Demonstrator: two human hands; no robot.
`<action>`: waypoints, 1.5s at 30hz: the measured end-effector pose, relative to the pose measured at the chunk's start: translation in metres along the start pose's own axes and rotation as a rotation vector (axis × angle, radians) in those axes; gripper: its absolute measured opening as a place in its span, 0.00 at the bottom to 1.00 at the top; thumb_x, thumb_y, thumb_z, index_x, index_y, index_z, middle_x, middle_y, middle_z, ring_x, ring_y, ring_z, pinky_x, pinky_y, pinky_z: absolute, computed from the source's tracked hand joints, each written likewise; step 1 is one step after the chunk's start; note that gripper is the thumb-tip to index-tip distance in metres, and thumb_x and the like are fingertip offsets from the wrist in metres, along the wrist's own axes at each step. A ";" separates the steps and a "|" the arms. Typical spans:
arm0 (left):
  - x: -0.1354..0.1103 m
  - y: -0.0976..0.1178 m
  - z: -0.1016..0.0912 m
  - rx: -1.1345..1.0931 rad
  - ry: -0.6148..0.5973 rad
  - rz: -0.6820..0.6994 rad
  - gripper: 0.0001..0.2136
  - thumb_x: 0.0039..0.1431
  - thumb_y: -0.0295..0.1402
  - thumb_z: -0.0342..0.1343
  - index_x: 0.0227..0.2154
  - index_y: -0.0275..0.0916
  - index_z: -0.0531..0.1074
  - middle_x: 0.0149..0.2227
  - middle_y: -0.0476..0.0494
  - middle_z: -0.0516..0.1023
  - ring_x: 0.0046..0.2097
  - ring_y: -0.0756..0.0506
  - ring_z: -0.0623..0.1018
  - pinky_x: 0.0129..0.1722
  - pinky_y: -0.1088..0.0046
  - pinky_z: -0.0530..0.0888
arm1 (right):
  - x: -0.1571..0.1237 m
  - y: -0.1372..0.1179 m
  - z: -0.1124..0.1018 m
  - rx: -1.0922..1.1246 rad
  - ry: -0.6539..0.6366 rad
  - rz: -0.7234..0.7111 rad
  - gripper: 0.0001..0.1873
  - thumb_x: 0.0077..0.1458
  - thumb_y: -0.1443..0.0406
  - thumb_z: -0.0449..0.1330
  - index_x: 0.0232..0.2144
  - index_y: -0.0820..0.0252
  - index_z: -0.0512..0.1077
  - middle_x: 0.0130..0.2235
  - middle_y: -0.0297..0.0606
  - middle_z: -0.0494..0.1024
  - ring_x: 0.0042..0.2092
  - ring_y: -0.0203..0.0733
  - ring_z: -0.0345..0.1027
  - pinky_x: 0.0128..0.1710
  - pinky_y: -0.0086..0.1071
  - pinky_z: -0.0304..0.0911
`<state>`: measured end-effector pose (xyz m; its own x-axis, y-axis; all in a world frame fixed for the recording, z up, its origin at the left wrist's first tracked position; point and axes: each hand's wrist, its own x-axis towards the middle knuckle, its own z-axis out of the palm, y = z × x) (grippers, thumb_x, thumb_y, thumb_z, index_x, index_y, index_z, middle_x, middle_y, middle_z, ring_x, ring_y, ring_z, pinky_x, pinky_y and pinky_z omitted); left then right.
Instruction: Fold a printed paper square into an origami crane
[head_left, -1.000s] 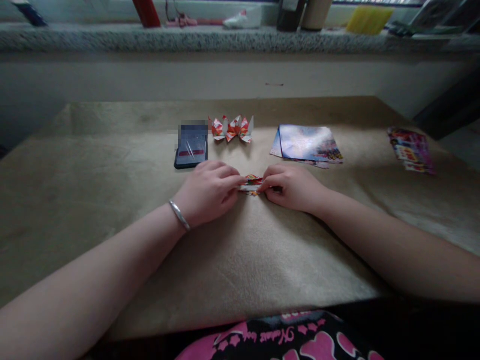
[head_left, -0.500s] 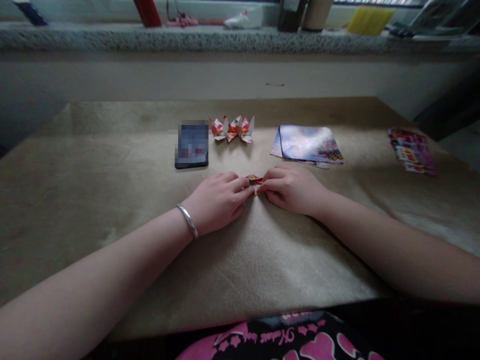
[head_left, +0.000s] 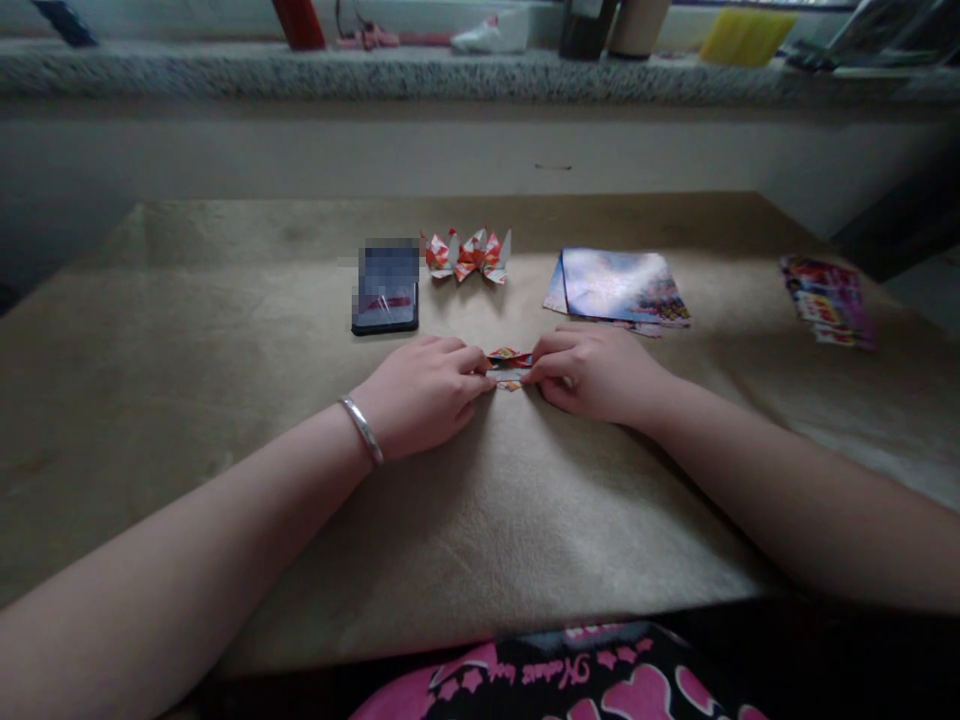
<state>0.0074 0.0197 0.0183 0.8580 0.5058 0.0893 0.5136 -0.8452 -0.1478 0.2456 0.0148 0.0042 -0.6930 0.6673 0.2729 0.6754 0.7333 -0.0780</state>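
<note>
A small folded piece of red, orange and white patterned paper [head_left: 509, 366] lies on the tan felt mat [head_left: 225, 330] in the middle. My left hand [head_left: 420, 392], with a silver bracelet on its wrist, pinches the paper's left end with curled fingers. My right hand [head_left: 592, 372] pinches its right end the same way. Most of the paper is hidden between the fingertips. Behind them stand finished folded paper pieces [head_left: 469, 254] in the same pattern.
A dark phone [head_left: 385, 290] lies left of the folded pieces. A stack of printed paper squares [head_left: 619, 286] lies behind my right hand. More colourful sheets [head_left: 826, 298] sit at the far right. A stone ledge [head_left: 450, 75] with assorted items runs along the back.
Both hands stay pinched on the small paper and shift only slightly; the visible strip of paper between the fingertips has widened a little since half a second ago.
</note>
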 end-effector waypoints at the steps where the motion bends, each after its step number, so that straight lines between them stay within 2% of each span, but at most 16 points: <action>1: 0.000 0.000 0.000 -0.008 -0.005 -0.003 0.14 0.56 0.28 0.52 0.43 0.42 0.77 0.42 0.44 0.78 0.41 0.43 0.76 0.40 0.65 0.72 | -0.001 0.001 -0.001 0.006 0.002 -0.001 0.12 0.51 0.68 0.57 0.34 0.52 0.81 0.35 0.35 0.80 0.32 0.38 0.67 0.31 0.32 0.55; 13: -0.001 -0.004 0.000 -0.092 -0.039 -0.025 0.15 0.55 0.25 0.50 0.41 0.41 0.78 0.42 0.44 0.78 0.40 0.45 0.77 0.42 0.68 0.74 | -0.006 0.010 -0.002 0.034 -0.041 -0.008 0.13 0.51 0.68 0.57 0.34 0.52 0.80 0.37 0.35 0.80 0.33 0.37 0.68 0.31 0.31 0.57; 20: -0.003 -0.009 0.005 -0.200 0.028 -0.018 0.15 0.56 0.24 0.48 0.38 0.40 0.79 0.41 0.45 0.78 0.40 0.47 0.76 0.43 0.69 0.74 | -0.006 0.009 -0.002 0.059 -0.050 -0.007 0.12 0.50 0.68 0.57 0.33 0.53 0.80 0.37 0.36 0.80 0.33 0.39 0.69 0.32 0.32 0.57; 26: 0.005 0.006 0.000 0.020 0.013 -0.036 0.11 0.58 0.27 0.49 0.32 0.34 0.77 0.37 0.39 0.77 0.37 0.44 0.75 0.37 0.67 0.75 | 0.003 -0.007 -0.010 -0.081 -0.071 -0.035 0.11 0.52 0.67 0.55 0.29 0.58 0.79 0.33 0.40 0.79 0.32 0.41 0.66 0.31 0.34 0.55; 29: 0.005 0.009 0.000 -0.006 0.074 -0.025 0.11 0.58 0.27 0.48 0.32 0.34 0.76 0.40 0.39 0.77 0.42 0.42 0.75 0.42 0.65 0.76 | 0.002 -0.005 -0.011 -0.029 -0.029 -0.048 0.11 0.51 0.68 0.56 0.30 0.58 0.79 0.34 0.41 0.79 0.33 0.42 0.66 0.33 0.34 0.57; 32: 0.002 0.004 0.006 -0.170 0.196 -0.104 0.11 0.56 0.25 0.49 0.35 0.36 0.77 0.50 0.39 0.73 0.48 0.43 0.74 0.50 0.63 0.74 | -0.001 0.002 -0.005 0.142 0.046 -0.014 0.10 0.49 0.70 0.56 0.29 0.58 0.78 0.36 0.40 0.79 0.35 0.41 0.67 0.35 0.33 0.61; 35: 0.002 -0.001 0.015 -0.351 0.232 -0.171 0.08 0.54 0.26 0.50 0.29 0.35 0.74 0.54 0.36 0.70 0.49 0.43 0.75 0.51 0.63 0.73 | -0.001 0.007 0.003 0.292 0.065 -0.010 0.09 0.47 0.71 0.55 0.29 0.60 0.75 0.36 0.41 0.77 0.37 0.41 0.68 0.37 0.33 0.62; 38: 0.004 -0.003 0.018 -0.397 0.201 -0.174 0.06 0.54 0.25 0.50 0.30 0.36 0.72 0.50 0.39 0.75 0.48 0.43 0.74 0.51 0.61 0.72 | 0.001 0.006 0.008 0.338 0.094 0.058 0.07 0.48 0.71 0.55 0.30 0.60 0.73 0.34 0.40 0.74 0.35 0.40 0.67 0.36 0.31 0.61; 41: 0.006 -0.003 0.018 -0.384 0.171 -0.166 0.04 0.55 0.27 0.51 0.32 0.37 0.71 0.47 0.41 0.76 0.48 0.43 0.74 0.51 0.61 0.71 | 0.004 0.001 0.008 0.317 0.127 0.163 0.05 0.51 0.66 0.58 0.33 0.60 0.70 0.35 0.39 0.72 0.32 0.37 0.64 0.31 0.29 0.58; 45: 0.006 -0.002 0.017 -0.415 0.164 -0.231 0.05 0.56 0.29 0.52 0.35 0.37 0.69 0.44 0.41 0.76 0.46 0.43 0.73 0.50 0.63 0.71 | 0.006 -0.002 0.007 0.221 0.120 0.236 0.12 0.51 0.60 0.64 0.35 0.60 0.69 0.35 0.39 0.72 0.35 0.41 0.64 0.35 0.32 0.58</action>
<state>0.0116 0.0273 0.0021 0.6936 0.6821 0.2318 0.6179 -0.7287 0.2952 0.2382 0.0188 -0.0010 -0.4803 0.8116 0.3326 0.7337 0.5796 -0.3547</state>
